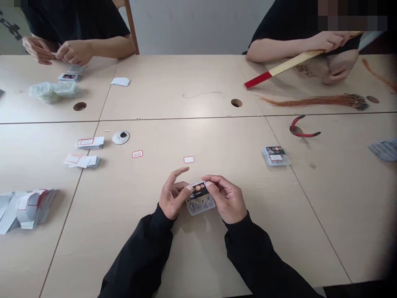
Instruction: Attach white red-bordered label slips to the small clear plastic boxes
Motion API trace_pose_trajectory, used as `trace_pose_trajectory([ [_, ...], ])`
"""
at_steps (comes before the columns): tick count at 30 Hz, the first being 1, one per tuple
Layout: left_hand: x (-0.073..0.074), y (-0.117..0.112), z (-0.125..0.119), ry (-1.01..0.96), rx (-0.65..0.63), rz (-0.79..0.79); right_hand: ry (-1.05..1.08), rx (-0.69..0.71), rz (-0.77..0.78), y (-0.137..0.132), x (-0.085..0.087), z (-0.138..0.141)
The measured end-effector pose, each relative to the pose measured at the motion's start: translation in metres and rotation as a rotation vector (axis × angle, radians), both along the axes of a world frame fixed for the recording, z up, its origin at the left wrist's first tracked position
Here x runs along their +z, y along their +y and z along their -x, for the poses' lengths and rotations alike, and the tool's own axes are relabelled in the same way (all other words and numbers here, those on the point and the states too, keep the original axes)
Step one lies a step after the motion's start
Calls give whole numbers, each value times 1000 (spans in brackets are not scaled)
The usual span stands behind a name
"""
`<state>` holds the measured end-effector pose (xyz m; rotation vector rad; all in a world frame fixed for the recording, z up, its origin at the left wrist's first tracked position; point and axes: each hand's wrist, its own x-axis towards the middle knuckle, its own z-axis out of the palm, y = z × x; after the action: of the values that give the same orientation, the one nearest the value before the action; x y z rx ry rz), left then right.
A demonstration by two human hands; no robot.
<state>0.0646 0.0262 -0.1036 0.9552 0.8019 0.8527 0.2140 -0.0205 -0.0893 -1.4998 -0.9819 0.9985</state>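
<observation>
Head view: left hand [172, 198] and right hand [231, 200] are clamping fingers on a box [201, 205] over the counter [232, 140] — labelling is seemingly remaining, a loose label [189, 159] lying beyond it — while another box [275, 157] is already wearing one.

held box [201, 207]: thumbs [183, 195] hide bits of its label [199, 191]
card pile [28, 209], left of held box: chopped by the edge
grey bundle [386, 150], right of held box: cut off, kinda blurry
</observation>
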Motion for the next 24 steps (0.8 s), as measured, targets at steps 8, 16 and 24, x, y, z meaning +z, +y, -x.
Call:
trace_pose_trajectory([
  [8,-6,-1,2,98,7,93,56,-56,73,0,3,4],
  [16,-9,0,1,49,9,38,-21,-70,57,-2,-1,-1],
  [24,-4,6,4,-68,-5,251,-943,26,-172,-8,-23,-25],
])
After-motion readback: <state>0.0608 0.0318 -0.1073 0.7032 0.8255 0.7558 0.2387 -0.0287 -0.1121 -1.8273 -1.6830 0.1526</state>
